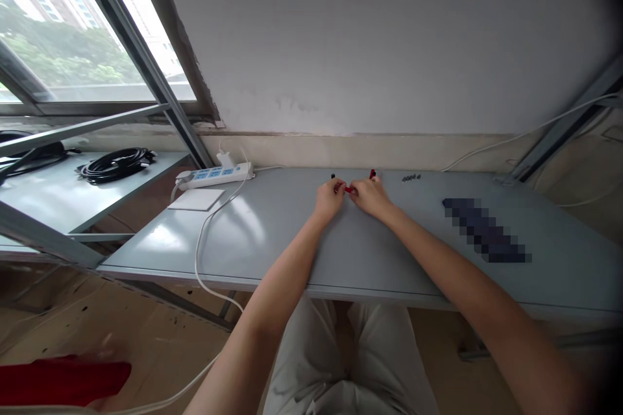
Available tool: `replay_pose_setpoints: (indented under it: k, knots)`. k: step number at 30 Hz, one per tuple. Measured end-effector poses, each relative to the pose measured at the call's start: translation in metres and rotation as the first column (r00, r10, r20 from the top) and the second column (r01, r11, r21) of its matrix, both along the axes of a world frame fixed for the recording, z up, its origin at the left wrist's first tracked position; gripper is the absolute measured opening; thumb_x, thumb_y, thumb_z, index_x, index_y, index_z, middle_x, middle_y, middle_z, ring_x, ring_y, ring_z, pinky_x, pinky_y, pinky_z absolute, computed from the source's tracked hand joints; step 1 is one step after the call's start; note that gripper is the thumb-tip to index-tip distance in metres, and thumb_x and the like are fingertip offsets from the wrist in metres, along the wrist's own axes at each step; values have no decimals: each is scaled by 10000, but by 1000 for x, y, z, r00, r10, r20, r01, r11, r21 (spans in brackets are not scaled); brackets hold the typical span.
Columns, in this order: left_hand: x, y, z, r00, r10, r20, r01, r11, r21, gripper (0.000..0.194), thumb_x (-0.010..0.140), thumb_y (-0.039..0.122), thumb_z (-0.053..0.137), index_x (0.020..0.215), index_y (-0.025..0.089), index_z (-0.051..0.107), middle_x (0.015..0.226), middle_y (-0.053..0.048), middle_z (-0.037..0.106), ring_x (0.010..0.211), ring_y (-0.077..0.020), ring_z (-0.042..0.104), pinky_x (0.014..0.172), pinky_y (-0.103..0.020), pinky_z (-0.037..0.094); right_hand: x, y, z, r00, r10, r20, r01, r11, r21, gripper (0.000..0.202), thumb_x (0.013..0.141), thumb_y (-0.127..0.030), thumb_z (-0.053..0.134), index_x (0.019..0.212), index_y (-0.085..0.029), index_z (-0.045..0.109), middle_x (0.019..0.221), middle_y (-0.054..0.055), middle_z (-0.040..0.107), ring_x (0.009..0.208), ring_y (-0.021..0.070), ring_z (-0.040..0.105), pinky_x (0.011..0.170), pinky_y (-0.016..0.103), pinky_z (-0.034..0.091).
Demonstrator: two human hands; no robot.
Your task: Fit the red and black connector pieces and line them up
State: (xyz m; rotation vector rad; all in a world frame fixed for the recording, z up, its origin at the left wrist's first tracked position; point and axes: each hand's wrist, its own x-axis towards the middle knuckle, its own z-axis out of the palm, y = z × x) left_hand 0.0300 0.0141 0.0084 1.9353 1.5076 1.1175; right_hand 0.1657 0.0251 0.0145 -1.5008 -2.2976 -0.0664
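Left hand [331,200] and right hand [370,196] pinch a red piece [348,189], likely light, stiff, best held by its ends, near the tabletop's [277,227] back edge

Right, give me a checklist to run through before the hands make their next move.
1. Left hand on the red piece: ok, fingertips at one end.
2. Right hand on the red piece: ok, fingertips at the other end.
3. Full shape of the red piece visible: not ok, fingers cover part.
4. Dark pieces apart from both hands: ok, on the table to the right.
5. Exact count of dark pieces: cannot tell, too small.
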Motion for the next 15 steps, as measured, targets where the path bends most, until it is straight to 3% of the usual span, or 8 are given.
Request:
replay_pose_setpoints:
  k: [3,6,10,15]
  knots:
    - [3,4,-4,968,-51,247,72,995,-74,214,806,243,427,883,122,586,776,-79,637,703,-114,565,663,-236,424,12,-6,-2,993,-1,-115,0,1000,-10,168,755,-237,477,864,-199,600,833,54,634,851,196,551,838,360,287]
    - [8,-1,-2,909,-43,415,118,980,-157,205,803,224,445,908,105,574,829,-102,643,689,-103,562,611,-217,429,19,-9,-9,935,14,-355,-39,997,-62,225,778,-245,440,957,-190,565,872,49,629,811,157,561,778,298,359]
    - [9,-11,5,899,-18,438,134,963,-235,203,807,223,454,949,137,571,930,-100,640,679,-87,552,560,-191,412,22,-11,-19,782,-74,-619,-84,971,-222,304,854,-300,289,1029,-180,507,856,48,627,649,112,565,652,249,419]
    - [8,-10,5,896,-84,437,197,955,-220,236,801,261,461,978,148,569,950,-90,637,634,-76,533,495,-177,373,24,-11,-22,720,-113,-684,-122,951,-285,417,844,-476,271,786,-159,535,624,40,593,540,116,541,591,245,433]
